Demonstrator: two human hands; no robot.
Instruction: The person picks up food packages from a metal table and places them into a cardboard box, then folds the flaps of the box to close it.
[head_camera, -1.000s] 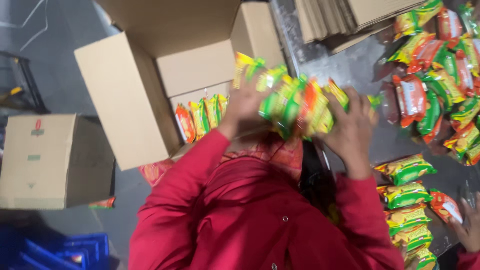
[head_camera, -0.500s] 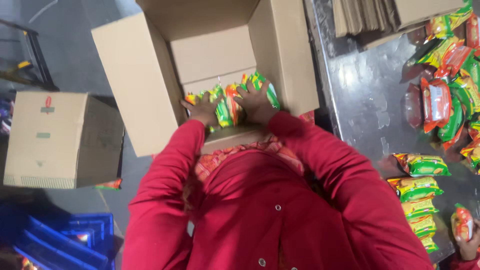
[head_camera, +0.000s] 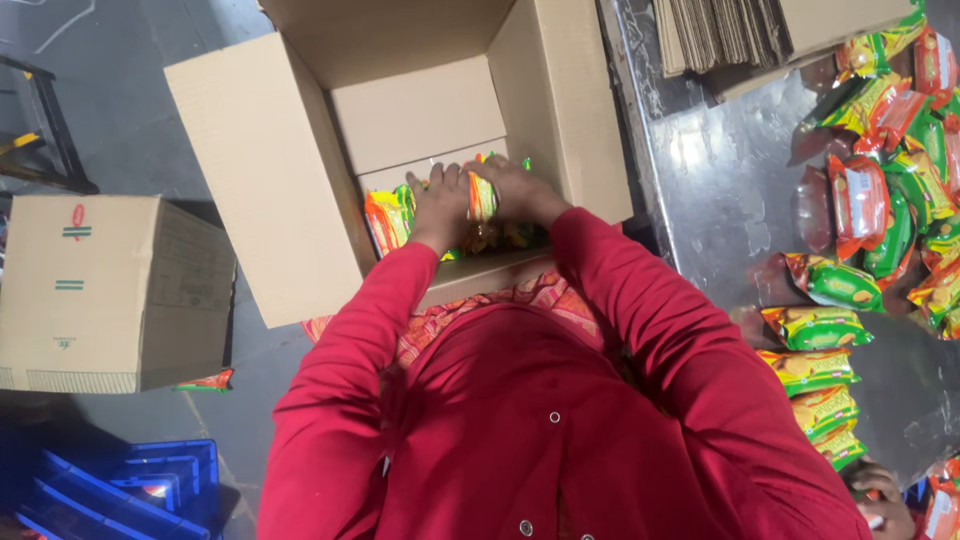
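A steel table (head_camera: 740, 190) fills the right side of the view, and many snack packets (head_camera: 880, 200) in green, red and yellow lie on it in a loose heap. At its top edge there is a stack of flat cardboard (head_camera: 720, 35).

Left of the table stands a large open cardboard box (head_camera: 280, 170) with its 4 flaps turned outward. Further left on the floor is a closed cardboard box (head_camera: 110, 290), and below it a blue plastic crate (head_camera: 130, 490) shows at the corner.

The person wears a red jacket (head_camera: 520, 430), and both sleeves reach forward into the open box.

Inside the box, along the near wall, a row of packets (head_camera: 390, 220) stands on edge, packed tight together. The left hand (head_camera: 440, 205) lies flat on top of this row; its fingers (head_camera: 435, 180) are close together and stretched out, pressing on the packets, not wrapped around any of them. The right hand (head_camera: 520, 190) is just beside it, touching it. Its fingers (head_camera: 480, 170) bend down over the top of the same row, so the packets are under both hands and partly between them. I cannot tell if the right fingers really pinch a packet.

At the bottom right corner another person's hand (head_camera: 885, 500) is near the table edge.
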